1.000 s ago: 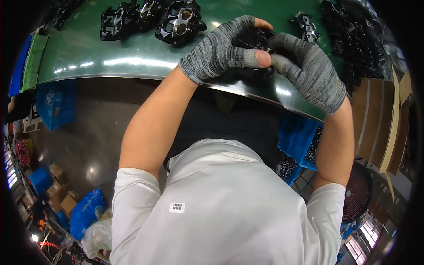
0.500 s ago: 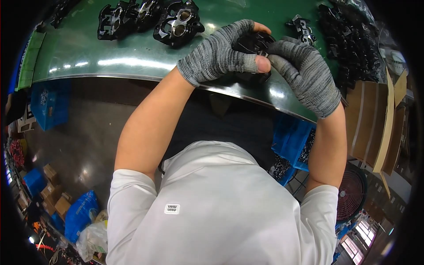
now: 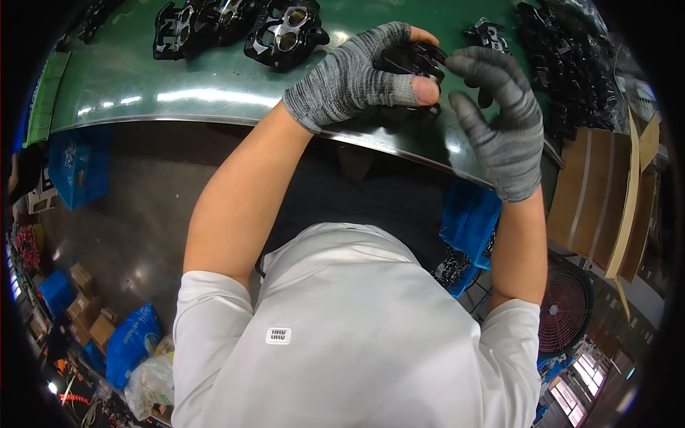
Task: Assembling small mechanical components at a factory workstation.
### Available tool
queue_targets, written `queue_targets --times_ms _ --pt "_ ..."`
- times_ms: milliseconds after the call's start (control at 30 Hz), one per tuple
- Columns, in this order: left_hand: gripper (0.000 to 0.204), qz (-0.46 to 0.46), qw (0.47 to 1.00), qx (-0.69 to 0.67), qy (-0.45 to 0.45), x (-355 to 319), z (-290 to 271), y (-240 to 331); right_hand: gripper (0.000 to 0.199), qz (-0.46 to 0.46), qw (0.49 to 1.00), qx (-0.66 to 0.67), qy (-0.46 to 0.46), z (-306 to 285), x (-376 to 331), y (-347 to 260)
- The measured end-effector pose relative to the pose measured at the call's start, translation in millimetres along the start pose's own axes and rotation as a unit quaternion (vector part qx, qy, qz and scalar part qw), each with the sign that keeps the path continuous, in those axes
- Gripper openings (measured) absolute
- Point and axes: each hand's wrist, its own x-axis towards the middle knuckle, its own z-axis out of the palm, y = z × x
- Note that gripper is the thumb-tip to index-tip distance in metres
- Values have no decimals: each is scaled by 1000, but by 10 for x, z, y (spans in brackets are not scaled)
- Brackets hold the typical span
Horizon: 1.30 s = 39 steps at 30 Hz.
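My left hand (image 3: 357, 75), in a grey knit glove with bare thumb tip, grips a black brake caliper (image 3: 416, 60) above the green table's (image 3: 178, 78) front edge. The thumb lies across the near side of the caliper, and the palm hides much of it. To the right of it, my right hand (image 3: 503, 121), gloved alike, is apart from the caliper with fingers spread and curved, holding nothing I can see. Beyond it lies a smaller black and silver metal part (image 3: 489, 34). At the far left stand more black calipers, one (image 3: 287, 34) showing two round bores.
A dark heap of black parts (image 3: 553, 64) covers the table's right end. Cardboard sheets (image 3: 596, 192) stand beside it, above a round fan (image 3: 561, 310). Blue bins (image 3: 467, 221) with small parts sit below the table edge. Another blue bin (image 3: 78, 167) is at the left.
My right hand has drawn back from the caliper, to the right and slightly down, and its fingers have spread. My left hand keeps hold of the caliper in nearly the same place.
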Motion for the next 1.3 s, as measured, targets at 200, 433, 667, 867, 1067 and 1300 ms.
queue_targets --times_ms 200,433,667,867,1067,1300 --pt "80 -24 998 -60 8 -31 12 20 46 -69 995 -77 11 235 -115 12" --pt "78 79 994 71 -34 -54 -7 162 60 -52 991 -11 121 576 -196 76" --pt "76 99 986 125 -55 -101 -12 256 55 -11 993 -14 116 637 -260 3" --pt "74 60 992 108 -37 -107 30 301 49 16 992 12 124 641 -316 -13" --pt "77 124 989 60 -62 -70 -54 64 46 49 989 33 135 700 -304 -69" --pt "82 131 987 32 -84 -62 -61 67 42 39 987 14 157 761 -321 -102"
